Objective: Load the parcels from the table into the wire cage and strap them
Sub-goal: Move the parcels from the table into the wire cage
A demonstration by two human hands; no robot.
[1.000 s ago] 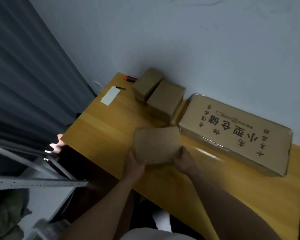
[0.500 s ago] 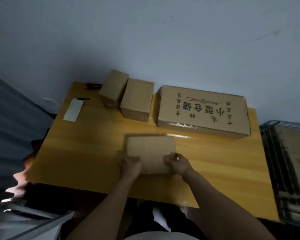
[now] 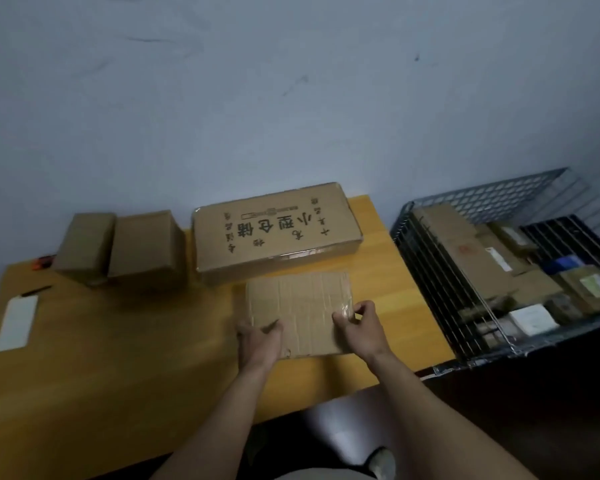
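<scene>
Head view: the flat parcel (image 3: pixel 298 306) lies on the wooden table (image 3: pixel 118 358), just in front of the large printed carton (image 3: pixel 278 233). The left hand (image 3: pixel 258 341) grips its near-left corner and the right hand (image 3: pixel 361 327) pinches its near-right edge, fingers curled. Two small boxes (image 3: pixel 142 247) stand side by side at the table's back left, and the wire cage (image 3: pixel 478 195), right of the table, holds several parcels (image 3: pixel 465 251).

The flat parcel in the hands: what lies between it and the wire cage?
In the head view, only bare table lies between the flat parcel and the wire cage; no other parcel stands there.
</scene>
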